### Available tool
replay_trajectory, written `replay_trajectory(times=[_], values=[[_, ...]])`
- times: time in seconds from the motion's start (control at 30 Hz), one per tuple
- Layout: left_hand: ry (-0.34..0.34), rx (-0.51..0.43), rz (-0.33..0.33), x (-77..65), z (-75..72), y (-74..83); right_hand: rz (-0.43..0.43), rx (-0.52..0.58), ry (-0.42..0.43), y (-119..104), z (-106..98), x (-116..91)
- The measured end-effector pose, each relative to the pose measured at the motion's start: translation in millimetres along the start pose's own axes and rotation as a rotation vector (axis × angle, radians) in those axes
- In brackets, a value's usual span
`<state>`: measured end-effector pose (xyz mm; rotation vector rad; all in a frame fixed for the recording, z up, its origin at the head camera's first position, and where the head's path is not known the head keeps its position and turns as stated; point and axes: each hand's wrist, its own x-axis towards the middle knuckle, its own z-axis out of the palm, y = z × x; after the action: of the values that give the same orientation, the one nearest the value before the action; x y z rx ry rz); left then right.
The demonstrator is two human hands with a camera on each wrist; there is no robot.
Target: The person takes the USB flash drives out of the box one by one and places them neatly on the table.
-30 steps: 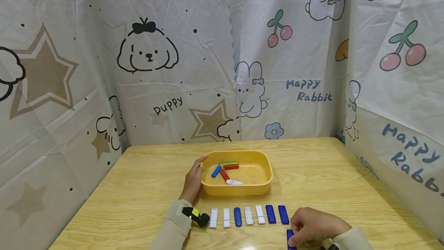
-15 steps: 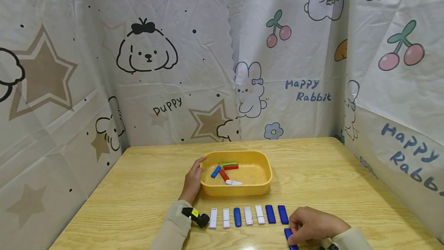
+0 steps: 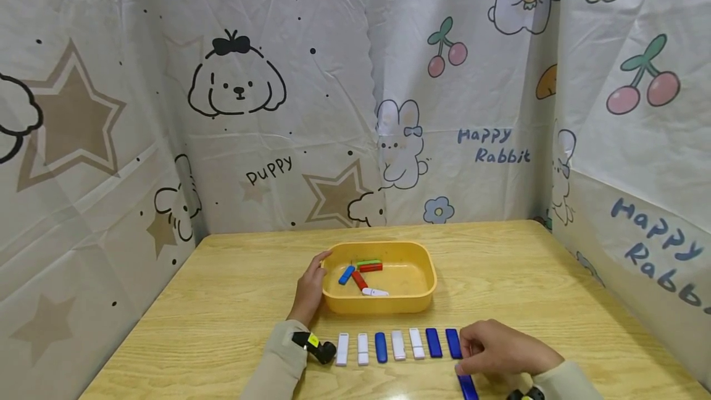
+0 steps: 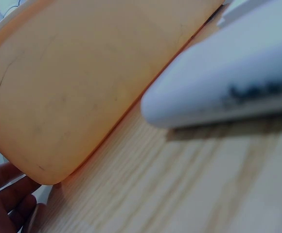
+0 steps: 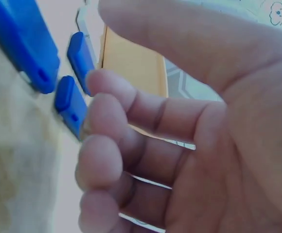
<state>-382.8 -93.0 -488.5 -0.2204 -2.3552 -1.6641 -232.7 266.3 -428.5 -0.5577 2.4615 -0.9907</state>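
In the head view my left hand point(image 3: 307, 292) rests against the left side of a yellow plastic tub point(image 3: 378, 305), its fingertips at the rim. The left wrist view shows its fingers point(image 4: 15, 191) against the tub's outer corner. My right hand point(image 3: 508, 349) hovers at the right end of a row of USB sticks. Thumb and fingers stand apart with nothing between them in the right wrist view. Just below the thumb lies a dark blue USB stick point(image 3: 468, 386), tilted, partly covered by the hand. Behind it is another dark blue USB stick point(image 3: 453, 343), touched or overlapped by the fingers.
Along the row stand white USB sticks point(image 3: 342, 349), a rounded blue one point(image 3: 380, 347) and another dark blue one point(image 3: 434, 343). The tub holds red point(image 3: 360, 280), green, blue point(image 3: 347, 275) and white point(image 3: 375, 292) sticks. Patterned curtains point(image 3: 283, 141) enclose the wooden table point(image 3: 239, 283).
My right hand has turned the front blue USB stick to a slant, then let go and lifted slightly away, thumb and fingers spreading. The left hand and tub stay put.
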Motion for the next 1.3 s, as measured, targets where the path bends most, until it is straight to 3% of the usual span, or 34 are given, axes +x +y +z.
replay_trajectory(times=[0.77, 1.13, 1.3], values=[[0.014, 0.001, 0.019, -0.8, -0.5, -2.3, -0.236, -0.222, 0.197, -53, -25, 50], [0.009, -0.013, 0.014, -0.4, -0.5, -0.7, -0.216, -0.302, 0.300, -62, -34, 89], [0.010, -0.014, 0.013, -0.9, -0.7, 0.0, -0.182, -0.338, 0.301, -62, -34, 110]])
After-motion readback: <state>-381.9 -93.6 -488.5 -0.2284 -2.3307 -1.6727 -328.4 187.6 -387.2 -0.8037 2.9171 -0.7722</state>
